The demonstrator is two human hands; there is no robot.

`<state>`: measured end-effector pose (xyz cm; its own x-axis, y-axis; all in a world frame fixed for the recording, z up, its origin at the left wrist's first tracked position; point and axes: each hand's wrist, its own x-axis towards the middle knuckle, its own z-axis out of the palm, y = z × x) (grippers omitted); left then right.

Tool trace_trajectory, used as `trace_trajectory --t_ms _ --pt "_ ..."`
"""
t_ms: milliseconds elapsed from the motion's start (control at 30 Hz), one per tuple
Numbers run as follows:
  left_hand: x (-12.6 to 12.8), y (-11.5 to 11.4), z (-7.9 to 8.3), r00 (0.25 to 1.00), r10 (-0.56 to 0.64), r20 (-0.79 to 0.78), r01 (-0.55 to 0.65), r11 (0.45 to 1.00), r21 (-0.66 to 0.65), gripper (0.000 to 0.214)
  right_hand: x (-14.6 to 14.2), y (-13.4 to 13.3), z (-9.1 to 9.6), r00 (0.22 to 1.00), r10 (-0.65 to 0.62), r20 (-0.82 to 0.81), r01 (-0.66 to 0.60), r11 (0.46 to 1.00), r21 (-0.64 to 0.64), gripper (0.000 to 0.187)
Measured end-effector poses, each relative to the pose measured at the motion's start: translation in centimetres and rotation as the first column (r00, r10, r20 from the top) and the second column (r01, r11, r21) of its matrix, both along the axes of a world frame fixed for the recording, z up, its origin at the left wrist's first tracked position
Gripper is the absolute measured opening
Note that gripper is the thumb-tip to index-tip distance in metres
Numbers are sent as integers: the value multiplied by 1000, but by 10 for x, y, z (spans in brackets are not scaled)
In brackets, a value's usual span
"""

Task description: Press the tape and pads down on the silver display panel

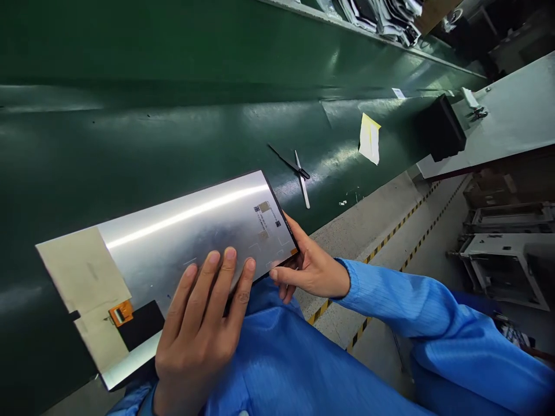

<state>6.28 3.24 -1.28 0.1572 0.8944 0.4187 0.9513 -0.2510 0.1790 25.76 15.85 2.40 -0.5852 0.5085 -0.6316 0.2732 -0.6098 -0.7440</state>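
Left hand (197,329) spread, fingertips on the metal back of a display panel (186,242). Right hand (310,271) pinches the panel's edge near one corner between thumb and fingers. Panel held over a green mat (130,86), two small QR labels (262,207) by the pinched corner. Orange flex connector (120,312) and black patch (141,326) at the other end, on a beige sheet (82,277). Tweezers (288,162) and a pale blade (302,179) lie crossed on the mat just beyond.

The left hand (195,335) lies palm-down, 4 fingers spread; the blue-sleeved right hand (310,271) curls just beside it.
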Motion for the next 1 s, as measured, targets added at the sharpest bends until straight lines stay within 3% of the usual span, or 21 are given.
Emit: trace_trajectory --t_ms 300,400,633,1000 --pt "-1 0 -1 1000 9 -13 -9 1000 5 55 8 4 -7 997 41 -66 -42 999 -9 122" --pt "-1 -1 -1 1000 9 -11 -9 999 -36 57 5 1 -6 999 3 -37 -3 1000 -12 122" --pt "-2 0 -2 1000 -4 -15 4 1000 6 57 -1 -2 -1 1000 -31 -4 31 999 -23 131" --pt "-1 1 2 1000 10 2 -10 1000 -20 58 8 1 -11 996 30 -87 -30 1000 -8 125"
